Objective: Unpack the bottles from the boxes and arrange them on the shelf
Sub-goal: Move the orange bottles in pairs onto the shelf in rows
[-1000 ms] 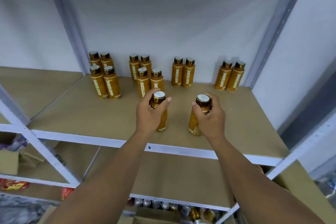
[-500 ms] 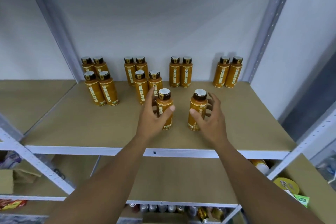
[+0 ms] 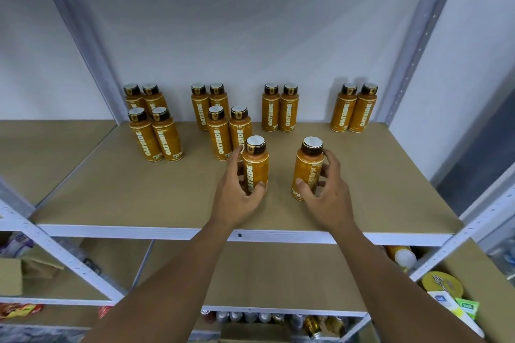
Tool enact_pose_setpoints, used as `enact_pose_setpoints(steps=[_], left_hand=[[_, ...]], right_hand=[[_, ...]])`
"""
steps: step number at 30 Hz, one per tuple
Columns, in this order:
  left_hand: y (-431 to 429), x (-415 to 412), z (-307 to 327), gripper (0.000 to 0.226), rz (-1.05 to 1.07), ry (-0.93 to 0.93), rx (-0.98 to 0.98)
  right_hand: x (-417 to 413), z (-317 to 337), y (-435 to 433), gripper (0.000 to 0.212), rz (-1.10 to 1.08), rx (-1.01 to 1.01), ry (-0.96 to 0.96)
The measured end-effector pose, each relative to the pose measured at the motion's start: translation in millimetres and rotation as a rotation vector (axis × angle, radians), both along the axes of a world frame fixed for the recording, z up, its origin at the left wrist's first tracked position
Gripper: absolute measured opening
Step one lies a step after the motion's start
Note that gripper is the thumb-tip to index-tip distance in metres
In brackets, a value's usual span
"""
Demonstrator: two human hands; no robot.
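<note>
Your left hand (image 3: 239,193) grips the left bottle (image 3: 255,166), your right hand (image 3: 327,195) the right bottle (image 3: 308,172), upright on the shelf (image 3: 125,198), likely as another pair

Both forearms, seen crossing the front edge of the shelf (image 3: 139,231), are bare to the wrists. Beyond that edge the left hand (image 3: 237,198) and right hand (image 3: 326,198) are bare too.

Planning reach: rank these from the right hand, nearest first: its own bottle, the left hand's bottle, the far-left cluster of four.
1. Right-hand bottle, in the right hand itself.
2. Left-hand bottle, just to its left.
3. Cluster of four, far left, toward the back.
</note>
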State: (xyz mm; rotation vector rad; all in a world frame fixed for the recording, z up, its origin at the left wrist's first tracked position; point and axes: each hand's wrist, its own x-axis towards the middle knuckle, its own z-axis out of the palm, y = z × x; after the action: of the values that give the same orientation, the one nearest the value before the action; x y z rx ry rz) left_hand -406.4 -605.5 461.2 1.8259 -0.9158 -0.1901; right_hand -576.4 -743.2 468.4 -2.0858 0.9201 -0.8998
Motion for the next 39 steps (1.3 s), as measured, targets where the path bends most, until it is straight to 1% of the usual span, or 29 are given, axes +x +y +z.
enact_pose_setpoints(steps=[3,12,19,24,30,34,39], left_hand=[[0.8,-1.7,0.6,0.096,0.009,-0.025,0.01],[0.6,-6.1,4.7,0.099,0.034,-0.046,0.023],[1.7,-6.7,4.2,0.095,0.035,-0.052,0.023],[2.0,-7.2,5.1,0.095,0.037,-0.055,0.028],[1.7,-7.4,5.2,0.095,0.036,-0.053,0.031],[2.8,-7.8,6.0,0.095,0.036,-0.057,0.027],[3.2,-9.4,7.9,0.097,0.034,-0.059,0.033]], right_hand=[[-0.8,-1.1,-1.0,0.091,0.003,0.023,0.01],[-0.8,0.8,-0.1,0.094,-0.017,0.052,-0.038],[-1.7,-2.8,-1.3,0.092,0.043,0.086,-0.058],[-0.3,1.2,-0.3,0.1,0.008,0.091,-0.091],[-1.6,-4.0,-2.3,0.093,0.055,0.069,-0.074],[-0.6,-5.7,-2.3,0.085,0.045,0.039,-0.061],[0.2,-1.6,-0.8,0.092,0.018,0.058,-0.08]])
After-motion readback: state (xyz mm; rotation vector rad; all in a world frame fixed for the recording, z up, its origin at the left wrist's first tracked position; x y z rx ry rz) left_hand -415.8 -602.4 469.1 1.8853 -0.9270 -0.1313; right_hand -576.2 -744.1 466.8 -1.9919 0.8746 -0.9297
